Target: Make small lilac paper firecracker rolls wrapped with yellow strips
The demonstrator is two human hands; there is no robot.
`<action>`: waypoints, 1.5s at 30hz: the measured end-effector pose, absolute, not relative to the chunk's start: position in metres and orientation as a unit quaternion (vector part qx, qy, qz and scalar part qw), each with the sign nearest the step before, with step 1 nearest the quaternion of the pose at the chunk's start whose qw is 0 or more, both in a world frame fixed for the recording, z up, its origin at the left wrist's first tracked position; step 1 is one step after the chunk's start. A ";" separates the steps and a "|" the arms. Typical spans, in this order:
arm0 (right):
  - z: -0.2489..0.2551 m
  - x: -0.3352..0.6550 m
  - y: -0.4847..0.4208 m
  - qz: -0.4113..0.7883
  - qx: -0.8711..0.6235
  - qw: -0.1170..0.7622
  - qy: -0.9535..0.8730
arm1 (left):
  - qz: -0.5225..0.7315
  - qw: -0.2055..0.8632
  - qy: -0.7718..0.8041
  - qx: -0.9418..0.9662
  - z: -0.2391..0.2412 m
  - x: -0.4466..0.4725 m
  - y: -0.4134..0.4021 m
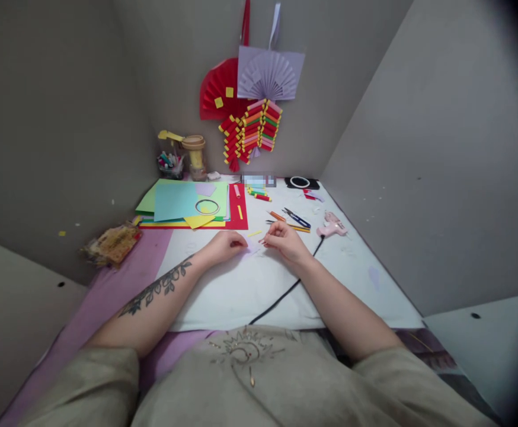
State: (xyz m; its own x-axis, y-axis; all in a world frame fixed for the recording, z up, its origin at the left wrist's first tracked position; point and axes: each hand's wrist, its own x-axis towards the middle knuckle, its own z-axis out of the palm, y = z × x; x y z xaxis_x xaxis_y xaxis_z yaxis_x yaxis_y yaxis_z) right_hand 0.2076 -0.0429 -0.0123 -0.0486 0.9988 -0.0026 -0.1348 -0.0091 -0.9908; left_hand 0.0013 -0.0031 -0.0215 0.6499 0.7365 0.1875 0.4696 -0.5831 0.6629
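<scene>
Over the white table cover, my left hand is closed, its fingertips pinching the edge of a small pale lilac paper piece. Just to the right, my right hand is closed too, thumb against fingers; something small and thin shows at its tips, too small to name. A yellow paper strip lies between and beyond the two hands. Behind my right hand are an orange pencil, dark blue thread snips and a yellow pencil.
Coloured paper sheets are stacked back left, a ring on them. A pink glue gun lies right, its black cord running under my right forearm. Small paper rolls lie behind. Paper fans and firecracker strings hang on the wall.
</scene>
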 end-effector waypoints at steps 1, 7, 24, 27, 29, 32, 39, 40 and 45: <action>-0.014 0.203 -0.043 0.555 -0.453 0.517 -0.470 | 0.218 0.306 0.346 0.860 -0.023 0.000 -0.002; -0.026 0.182 -0.047 0.576 -0.470 0.495 -0.450 | 0.190 0.349 0.327 0.857 -0.025 0.001 -0.003; -0.042 0.172 -0.047 0.495 -0.529 0.468 -0.506 | 0.164 0.353 0.341 0.856 -0.020 0.000 -0.004; -0.043 0.172 -0.047 0.489 -0.532 0.468 -0.509 | 0.153 0.357 0.331 0.860 -0.018 -0.001 -0.003; -0.043 0.173 -0.047 0.488 -0.534 0.465 -0.510 | 0.146 0.363 0.327 0.860 -0.017 -0.002 -0.003; -0.045 0.173 -0.046 0.487 -0.536 0.461 -0.513 | 0.142 0.367 0.325 0.860 -0.017 -0.002 -0.003; -0.047 0.175 -0.045 0.480 -0.540 0.457 -0.519 | 0.141 0.364 0.333 0.858 -0.020 -0.004 -0.002; -0.047 0.175 -0.045 0.479 -0.540 0.456 -0.520 | 0.141 0.365 0.333 0.858 -0.020 -0.004 -0.002; -0.050 0.175 -0.044 0.471 -0.539 0.460 -0.526 | 0.139 0.370 0.333 0.856 -0.019 -0.004 -0.003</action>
